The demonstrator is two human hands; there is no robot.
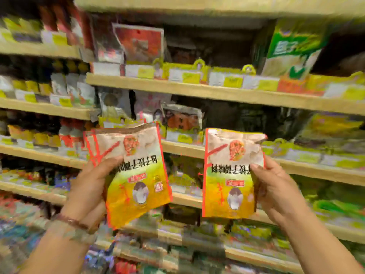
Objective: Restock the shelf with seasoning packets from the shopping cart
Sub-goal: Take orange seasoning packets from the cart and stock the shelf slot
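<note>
Person faces wooden store shelves (pixel 217 93), one seasoning packet in each hand, both held upside down in front of the shelves. Left hand (pixel 88 186) fingers clamped on the left packet (pixel 134 175), thumb across its front; beaded bracelet (pixel 73 222) on that wrist. Right hand (pixel 276 188) pinches the right packet (pixel 229 175) at its edge. Packets apart, side by side. Shelf goods blurred, prob. more packets w/ yellow price tags (pixel 189 76).
</note>
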